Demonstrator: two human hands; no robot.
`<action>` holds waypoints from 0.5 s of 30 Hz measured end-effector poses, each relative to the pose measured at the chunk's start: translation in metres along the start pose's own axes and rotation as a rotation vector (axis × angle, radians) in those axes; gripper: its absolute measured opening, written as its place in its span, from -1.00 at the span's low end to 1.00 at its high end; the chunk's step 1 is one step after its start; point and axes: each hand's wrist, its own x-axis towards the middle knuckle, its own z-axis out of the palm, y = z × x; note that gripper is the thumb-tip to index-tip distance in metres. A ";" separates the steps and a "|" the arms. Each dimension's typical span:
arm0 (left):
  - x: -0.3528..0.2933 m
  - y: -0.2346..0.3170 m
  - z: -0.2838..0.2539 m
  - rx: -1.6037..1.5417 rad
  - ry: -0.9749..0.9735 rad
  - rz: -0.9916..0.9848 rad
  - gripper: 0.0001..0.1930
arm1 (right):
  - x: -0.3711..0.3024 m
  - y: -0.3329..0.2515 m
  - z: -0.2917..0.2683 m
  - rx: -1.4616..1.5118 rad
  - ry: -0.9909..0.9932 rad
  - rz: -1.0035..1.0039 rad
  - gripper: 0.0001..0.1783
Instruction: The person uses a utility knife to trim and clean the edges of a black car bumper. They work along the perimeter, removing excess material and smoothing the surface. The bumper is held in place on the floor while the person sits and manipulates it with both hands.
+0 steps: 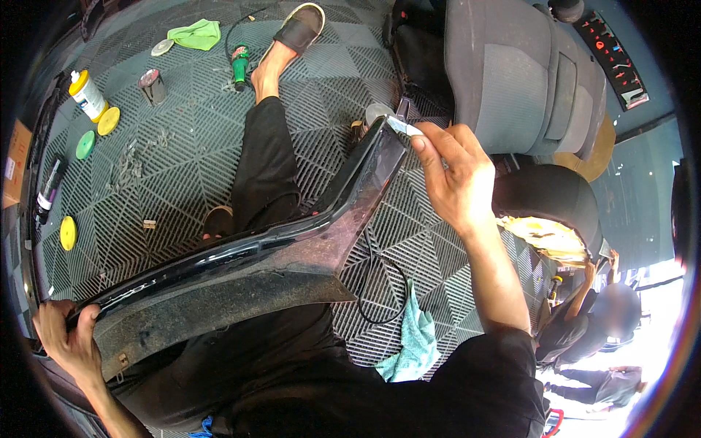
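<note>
A long black car body trim panel (241,255) lies across my lap, glossy along its far edge and dusty on the near side. My left hand (71,343) is closed round its left end, thumb on top. At the raised right tip, my right hand (461,175) pinches a small flat whitish piece (404,127) between thumb and fingers. That piece touches the tip or sits right against it; I cannot tell whether it is paper, tape or a blade.
Yellow pads (108,121), a green pad (85,145), a yellow-capped bottle (87,96), a tin (152,87), a green soda bottle (239,67) and cloths (413,332) lie on the grid floor. Car seats (504,73) stand at right; other people (584,321) work beyond.
</note>
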 end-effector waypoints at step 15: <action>-0.003 -0.006 -0.002 0.022 -0.036 -0.018 -0.53 | -0.002 -0.021 -0.018 -0.015 -0.069 -0.064 -0.78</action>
